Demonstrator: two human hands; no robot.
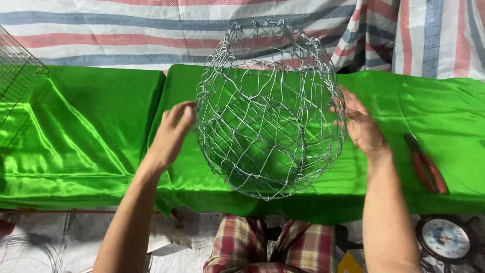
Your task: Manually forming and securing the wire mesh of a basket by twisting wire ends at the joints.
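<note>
both hands, left [169, 134] and right [359, 124], press open-palmed on a wire basket [270, 108] at frame centre, above green cloth [91, 131].

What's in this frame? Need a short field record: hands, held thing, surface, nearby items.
left hand: open, fingers against the left side of the wire mesh basket
right hand: open, pressed on the basket's right side
basket: round, silver wire, held between both hands above the table, opening tilted toward the camera
surface: green satin cloth over the table
right of hands: red-handled pliers lying on the cloth
far left: wire grid rack, partly out of view
floor, lower right: round dial scale
</note>
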